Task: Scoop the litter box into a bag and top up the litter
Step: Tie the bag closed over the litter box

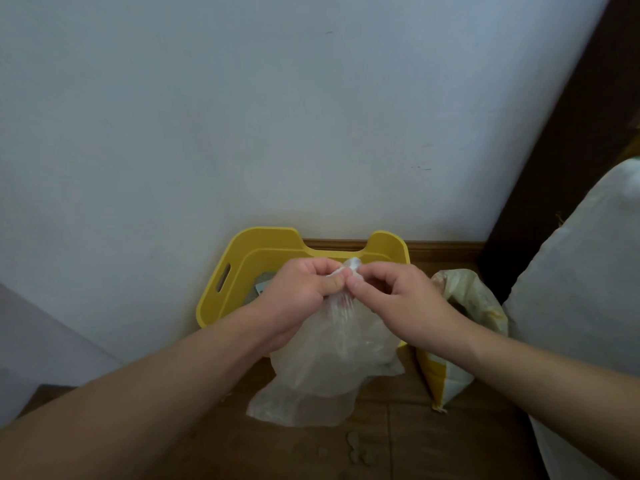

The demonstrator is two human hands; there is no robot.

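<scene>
A clear plastic bag hangs in front of the yellow litter box, which stands against the white wall. My left hand and my right hand both pinch the bag's gathered neck at the top, fingertips almost touching, with a twisted white tip poking up between them. The bag's lower part rests on the wooden floor. Grey litter shows inside the box behind my left hand; most of the box interior is hidden by hands and bag.
An open yellow-and-white litter sack stands to the right of the box. A white cushion or mattress fills the right edge, beside a dark wooden post. A few litter pellets lie on the floor.
</scene>
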